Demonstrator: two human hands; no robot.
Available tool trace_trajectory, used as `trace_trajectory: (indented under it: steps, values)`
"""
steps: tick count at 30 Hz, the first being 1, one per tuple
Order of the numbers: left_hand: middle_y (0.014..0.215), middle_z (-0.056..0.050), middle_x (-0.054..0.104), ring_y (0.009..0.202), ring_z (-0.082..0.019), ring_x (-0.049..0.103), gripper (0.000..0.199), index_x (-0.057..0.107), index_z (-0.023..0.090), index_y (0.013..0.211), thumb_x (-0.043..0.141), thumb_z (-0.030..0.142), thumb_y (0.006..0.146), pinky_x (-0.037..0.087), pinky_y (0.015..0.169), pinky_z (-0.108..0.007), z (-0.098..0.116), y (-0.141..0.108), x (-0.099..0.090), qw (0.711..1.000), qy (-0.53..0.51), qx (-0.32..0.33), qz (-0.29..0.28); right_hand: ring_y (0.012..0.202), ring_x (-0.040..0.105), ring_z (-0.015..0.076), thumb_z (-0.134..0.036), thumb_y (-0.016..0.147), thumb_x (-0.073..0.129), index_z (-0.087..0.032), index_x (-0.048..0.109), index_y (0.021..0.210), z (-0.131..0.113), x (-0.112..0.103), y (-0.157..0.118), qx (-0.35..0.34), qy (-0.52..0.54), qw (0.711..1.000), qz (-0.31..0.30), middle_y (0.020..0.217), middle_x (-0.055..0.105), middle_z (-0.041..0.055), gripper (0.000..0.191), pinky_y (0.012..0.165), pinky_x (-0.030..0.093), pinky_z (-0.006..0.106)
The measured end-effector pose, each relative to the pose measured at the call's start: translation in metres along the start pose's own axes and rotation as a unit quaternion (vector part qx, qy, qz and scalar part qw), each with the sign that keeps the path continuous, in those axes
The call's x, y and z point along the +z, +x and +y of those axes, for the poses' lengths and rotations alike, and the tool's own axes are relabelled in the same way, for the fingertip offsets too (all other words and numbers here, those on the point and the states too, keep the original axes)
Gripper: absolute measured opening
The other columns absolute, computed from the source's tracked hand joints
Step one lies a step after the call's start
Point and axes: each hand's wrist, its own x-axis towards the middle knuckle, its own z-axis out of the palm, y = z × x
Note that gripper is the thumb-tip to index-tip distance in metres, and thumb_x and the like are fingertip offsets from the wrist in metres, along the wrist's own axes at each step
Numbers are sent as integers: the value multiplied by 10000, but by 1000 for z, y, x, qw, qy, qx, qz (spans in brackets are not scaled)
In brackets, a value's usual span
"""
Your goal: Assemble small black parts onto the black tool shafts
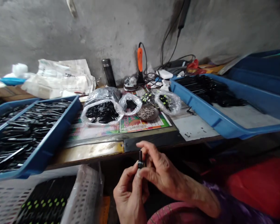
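Note:
A small black cylindrical part [140, 160] with a collar stands upright between my two hands, just below the workbench's front edge. My left hand [129, 196] pinches its lower end between thumb and fingers. My right hand [162, 171] comes in from the right, and its thumb and fingertips grip the part from the other side. Part of the piece is hidden by my fingers. Below and left of my hands, a white perforated plastic basket [84, 199] holds black items with green dots. A blue tray [37, 133] of long black pieces lies beyond it.
Clear plastic bags of black parts [102, 112] and a dish of small metal pieces [145, 113] sit on a printed sheet. A second blue tray [207, 99] stands at right. An orange-handled tool [140, 62], a black flask [109, 72] and cables lie against the concrete wall.

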Motion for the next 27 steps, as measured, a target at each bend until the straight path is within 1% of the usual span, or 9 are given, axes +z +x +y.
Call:
trace_trajectory:
  steps: [2,5,10,14,18,20,23,25,27]
  values:
    - [586,10,583,455,-45,425,407,759,156,848,884,458,607,341,410,-124,-1,1,-2,1000,2,-5,-12,639,523,99,-430,1002,490,-226,336,1395,1,1,0,-1,-1,1000,-5,982,548,21,469,644,473,234]
    - [693,-19,655,500,-62,488,367,764,179,842,892,430,607,376,426,-131,-3,2,-4,1000,0,-13,-15,622,519,92,-440,1022,439,-216,339,1376,1,0,0,12,22,999,22,955,531,15,431,631,471,228]
    - [508,44,503,429,-34,398,358,755,168,855,855,453,663,315,403,-110,-3,2,-4,999,3,10,-33,723,561,123,-492,1015,439,-219,334,1383,-1,1,-1,-10,-19,1000,-12,992,551,35,470,692,487,250]
    - [593,15,585,480,-48,457,381,754,162,839,893,429,604,364,428,-117,1,-1,0,1000,-7,2,2,657,535,103,-535,1023,379,-208,334,1380,-1,2,-2,-2,5,1000,16,981,527,30,486,659,485,245]
    - [542,34,535,446,-30,411,396,757,162,818,901,445,581,323,410,-102,3,-5,5,1000,-16,5,10,652,516,102,-525,1016,413,-231,328,1385,-1,3,-5,-8,-27,1000,-1,986,533,26,479,665,476,245]
    - [538,38,520,458,-27,408,381,752,159,821,888,444,608,322,424,-95,4,-6,5,1000,-13,14,11,649,508,102,-534,1011,420,-220,345,1363,0,4,-4,-4,-14,1000,9,970,524,24,478,644,469,238]
    - [579,27,551,486,-42,436,378,745,165,836,883,440,618,350,433,-104,2,-3,0,1000,-8,10,11,582,463,85,-553,983,476,-198,402,1261,1,4,-2,4,30,999,34,898,498,-2,457,561,437,213]
    - [575,29,550,473,-50,431,393,739,175,857,883,448,614,354,416,-117,0,1,-5,1000,-3,0,-3,554,429,82,-536,961,537,-197,464,1104,0,5,-1,0,23,999,36,820,481,-26,375,514,394,202]
    - [554,39,529,459,-54,420,393,728,185,881,871,454,634,358,408,-126,-3,4,-11,1000,2,-8,-22,554,417,90,-501,965,550,-199,475,927,-2,7,-2,-19,-7,999,41,747,464,-36,314,498,359,203]
